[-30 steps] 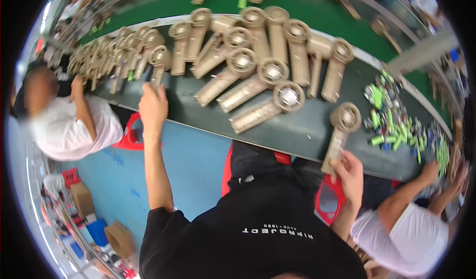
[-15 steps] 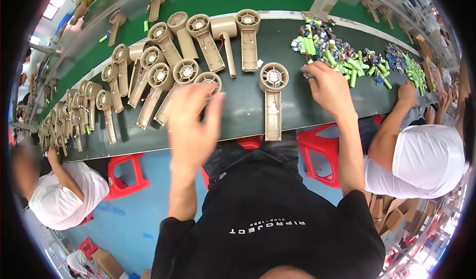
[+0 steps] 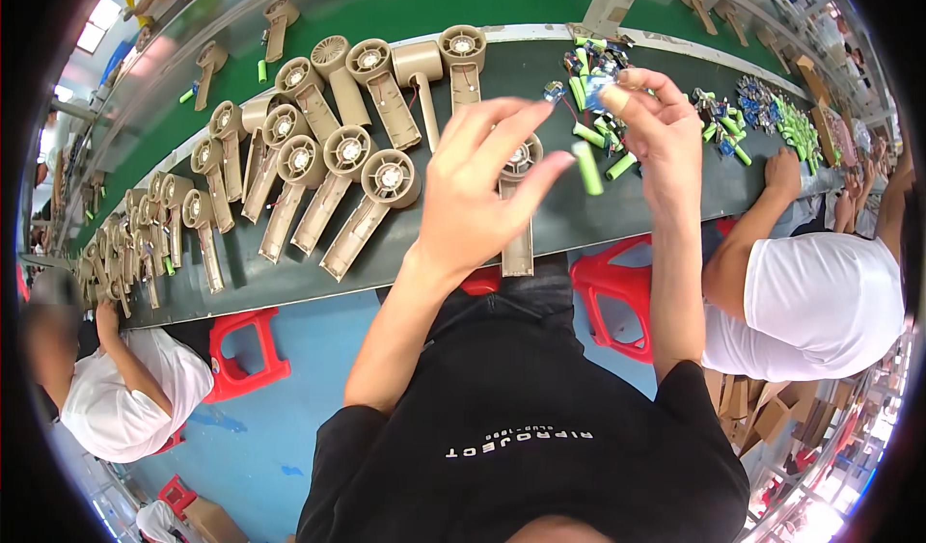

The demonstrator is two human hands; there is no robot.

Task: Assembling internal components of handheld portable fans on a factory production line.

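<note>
My right hand (image 3: 664, 133) is pinched on a small blue circuit board (image 3: 595, 92) at the near side of the component pile. Just below it a green cylindrical battery (image 3: 587, 169) hangs in the air, seemingly part of the same wired assembly. My left hand (image 3: 482, 181) has its fingers spread and holds nothing. It passes above a tan handheld fan housing (image 3: 518, 244), whose open handle points toward me; the hand partly covers its round fan head. Left of that hand lies another tan fan housing (image 3: 390, 178) with a slanted handle.
Many fan housings (image 3: 299, 162) fill the left of the dark workbench (image 3: 386, 287). A heap of batteries and boards (image 3: 719, 123) runs along its right side. Co-workers in white sit at both sides, near red stools (image 3: 617, 287). Behind runs a green belt (image 3: 357, 13).
My right hand has lifted a circuit board with battery from the pile. My left hand has moved right, from the fan housings to over the single one in front of me.
</note>
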